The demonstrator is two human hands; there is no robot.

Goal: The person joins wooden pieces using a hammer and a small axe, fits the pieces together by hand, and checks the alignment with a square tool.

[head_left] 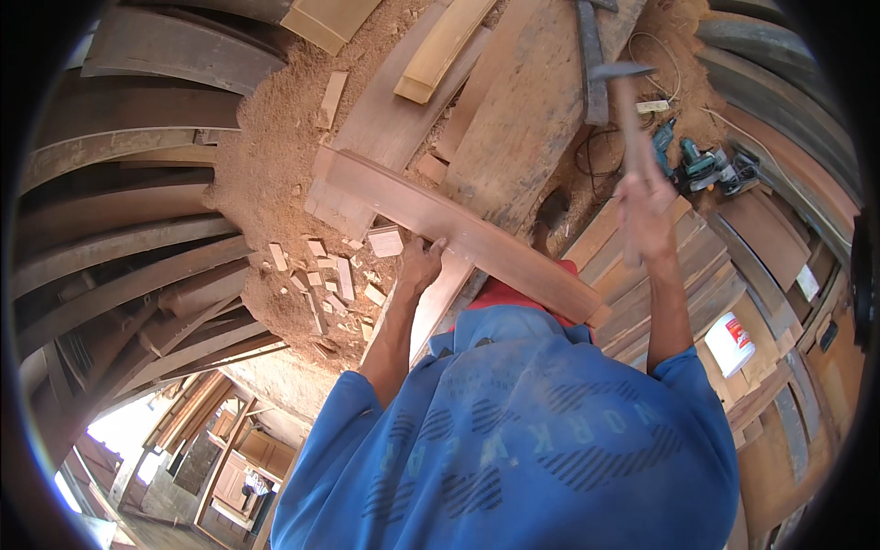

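My right hand [647, 218] is raised at the right, wrapped round the handle of a hammer [628, 115]; both are smeared by motion. The hammer's dark metal head points away from me. A long reddish-brown wooden board [394, 194] lies slantwise in front of my body, from the upper left down to the lower right. My left hand [422, 262] is closed at its near edge, fingertips and thumb against the wood. Just left of that hand sits a small pale wood block [385, 241]. Beneath the long board another light plank [444, 295] runs toward me.
Sawdust [275, 174] and several wood offcuts [339, 280] cover the ground at left. Beyond are a wide plank [513, 128] and a metal bar [593, 64]. Green power tools [701, 165] with cords lie at right, near a white bucket [730, 345]. Stacked curved timbers [128, 188] line the left.
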